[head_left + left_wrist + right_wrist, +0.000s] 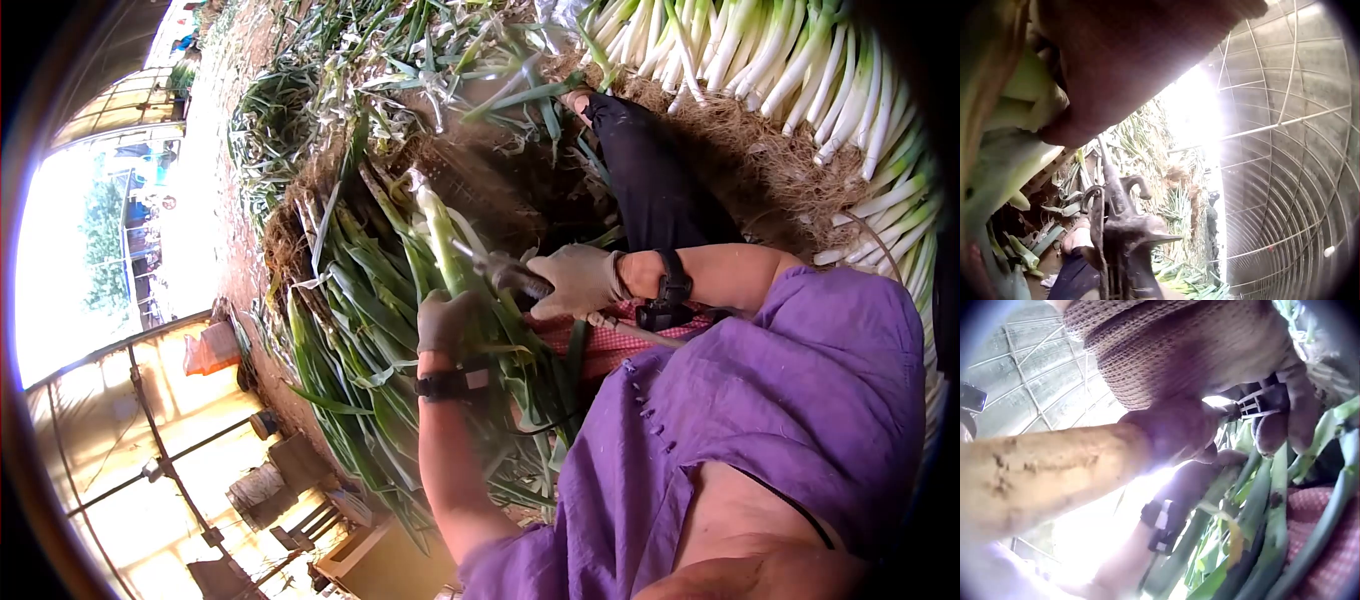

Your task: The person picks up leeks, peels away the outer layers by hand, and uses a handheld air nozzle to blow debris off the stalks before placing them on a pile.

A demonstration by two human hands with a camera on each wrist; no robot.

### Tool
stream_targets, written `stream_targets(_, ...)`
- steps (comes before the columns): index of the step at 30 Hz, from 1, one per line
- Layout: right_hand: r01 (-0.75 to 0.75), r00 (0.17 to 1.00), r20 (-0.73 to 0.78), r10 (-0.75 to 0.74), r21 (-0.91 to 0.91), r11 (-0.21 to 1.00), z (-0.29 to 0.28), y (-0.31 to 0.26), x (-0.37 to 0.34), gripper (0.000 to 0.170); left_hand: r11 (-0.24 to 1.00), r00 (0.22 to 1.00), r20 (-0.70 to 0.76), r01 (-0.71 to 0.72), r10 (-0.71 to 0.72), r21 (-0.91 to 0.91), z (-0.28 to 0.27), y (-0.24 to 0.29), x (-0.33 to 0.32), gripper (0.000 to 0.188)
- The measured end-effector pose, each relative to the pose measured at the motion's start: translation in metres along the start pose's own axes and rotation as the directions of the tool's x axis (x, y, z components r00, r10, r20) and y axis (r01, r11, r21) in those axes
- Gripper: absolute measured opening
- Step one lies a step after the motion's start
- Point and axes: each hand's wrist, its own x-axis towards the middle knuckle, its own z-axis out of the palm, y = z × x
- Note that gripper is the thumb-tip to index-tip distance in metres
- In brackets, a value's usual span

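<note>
My gloved left hand (447,322) grips a thick leek (436,225) around its green part, with the pale end pointing up in the head view. My gloved right hand (575,280) curls round the handle of a spray gun (515,274), whose thin nozzle points at the pale stalk. In the left wrist view the gun (1125,231) stands close beside the left hand (1135,62), and leek leaves (1022,156) lie against that hand. The right wrist view shows the right hand (1210,369) at the gun, a thick yellowish hose (1054,475) and the left hand (1194,481) beyond.
A heap of untrimmed leeks (350,290) lies beside the left arm. Rows of white-stemmed leeks (800,70) with roots lie at the upper right. Peeled scraps (400,90) cover the ground. A thin hose (640,330) runs beside the right wrist. Boxes (370,560) stand at the lower left.
</note>
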Motion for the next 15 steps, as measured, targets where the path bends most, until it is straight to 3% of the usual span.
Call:
stream_targets(2,0.136,0.988,-0.058,-0.143,-0.111,0.985,0.013,0.012,0.006,0.039,0.994,0.999,-0.034,0.021,-0.024,-0.105,0.000,0.004,-0.006,0.035)
stream_targets(6,-0.144,0.986,0.102,0.133,0.114,0.983,-0.004,0.004,0.017,0.039,0.979,0.999,-0.032,0.003,-0.010,-0.203,-0.003,-0.011,0.001,0.031)
stream_targets(9,0.020,0.995,0.095,-0.019,-0.011,1.000,0.002,-0.006,0.002,0.035,0.955,0.997,-0.053,0.033,-0.051,-0.294,0.005,-0.023,0.006,0.027)
stream_targets(10,0.073,0.993,0.094,-0.068,-0.056,0.996,0.003,-0.010,-0.005,0.034,0.957,0.996,-0.067,0.029,-0.050,-0.288,0.006,-0.020,0.003,0.027)
stream_targets(11,0.009,0.981,0.196,-0.002,-0.035,0.999,0.001,-0.014,-0.011,0.039,0.959,0.995,-0.082,0.022,-0.047,-0.281,0.006,-0.017,0.000,0.027)
stream_targets(14,0.063,0.985,0.169,-0.047,-0.092,0.994,0.004,-0.008,-0.012,0.042,0.981,0.988,-0.150,-0.001,-0.029,-0.194,0.009,-0.014,-0.005,0.029)
stream_targets(15,0.003,0.985,0.173,0.009,-0.065,0.998,0.002,-0.010,-0.012,0.041,0.989,0.984,-0.178,-0.011,-0.016,-0.150,0.008,-0.010,-0.007,0.029)
